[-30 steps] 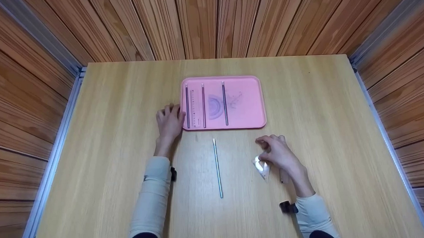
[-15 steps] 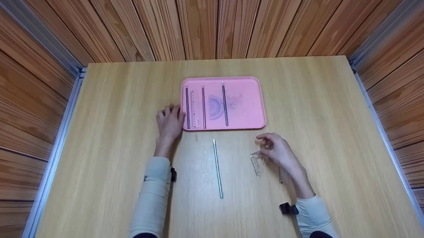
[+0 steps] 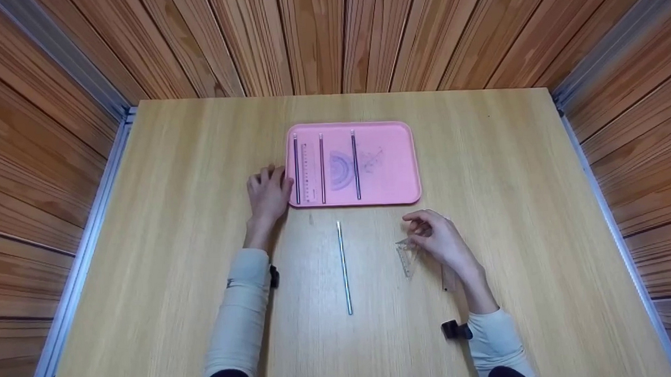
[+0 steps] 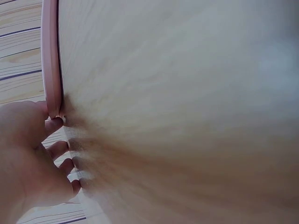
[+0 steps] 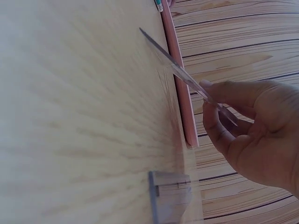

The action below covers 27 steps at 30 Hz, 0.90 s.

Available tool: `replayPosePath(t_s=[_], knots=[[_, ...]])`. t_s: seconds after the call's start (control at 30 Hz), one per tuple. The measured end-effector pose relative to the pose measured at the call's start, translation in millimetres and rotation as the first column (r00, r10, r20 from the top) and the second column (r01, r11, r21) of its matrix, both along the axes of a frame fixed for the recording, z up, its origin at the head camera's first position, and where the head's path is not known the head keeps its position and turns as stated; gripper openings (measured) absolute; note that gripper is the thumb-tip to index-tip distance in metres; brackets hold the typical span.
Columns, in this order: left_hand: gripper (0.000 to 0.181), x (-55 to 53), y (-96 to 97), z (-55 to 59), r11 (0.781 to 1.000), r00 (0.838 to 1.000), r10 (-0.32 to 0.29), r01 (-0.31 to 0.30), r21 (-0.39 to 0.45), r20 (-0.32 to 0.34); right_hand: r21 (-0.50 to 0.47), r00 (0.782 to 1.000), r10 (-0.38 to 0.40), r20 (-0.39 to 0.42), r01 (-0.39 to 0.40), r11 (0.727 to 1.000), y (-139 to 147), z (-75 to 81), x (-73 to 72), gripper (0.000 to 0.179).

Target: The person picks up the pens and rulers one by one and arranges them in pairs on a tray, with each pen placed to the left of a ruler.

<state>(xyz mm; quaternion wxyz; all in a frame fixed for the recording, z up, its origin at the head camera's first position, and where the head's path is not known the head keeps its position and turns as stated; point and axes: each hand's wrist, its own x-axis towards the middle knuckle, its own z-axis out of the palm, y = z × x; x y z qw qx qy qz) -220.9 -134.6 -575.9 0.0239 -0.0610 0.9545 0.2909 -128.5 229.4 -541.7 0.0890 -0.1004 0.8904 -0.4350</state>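
My right hand pinches a clear set square between thumb and fingers, over the table in front of the pink tray. In the right wrist view the set square stands tilted, seen nearly edge-on. At the tray's left edge rests my left hand, thumb against the rim and the other fingertips spread on the table. The left wrist view has these fingers beside the tray's corner. A silvery-teal pencil lies between the two arms.
Inside the tray are dark pencils, a clear ruler, a purplish protractor and faint dark marks. Another clear strip, like a ruler, lies partly under my right wrist. Wood-patterned panels stand behind the table.
My right hand has tilted and turned the set square, which no longer glares and looks narrower. That hand has shifted only slightly. My left hand, tray and pencil stay put.
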Motion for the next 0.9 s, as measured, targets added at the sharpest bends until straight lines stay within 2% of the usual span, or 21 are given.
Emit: replayPosePath(t_s=[0.2,0.67,0.9], knots=[[0.048,0.3,-0.8,-1.8,1.000,1.000,-0.012,0.012,-0.019,-0.022,-0.039,1.000,-0.024,-0.018,0.024,0.999,-5.4,3.6,-2.4,0.035],[0.048,-1.5,-1.6,-0.8,1.000,1.000,0.008,-0.008,0.000,-0.003,-0.121,0.997,-0.061,-0.040,0.056,0.991,-15.0,8.1,-12.7,0.031],[0.049,-1.0,-1.1,-0.2,1.000,1.000,0.001,-0.001,0.013,0.002,-0.121,0.998,-0.062,-0.026,0.058,0.991,-16.8,8.3,-20.3,0.030]])
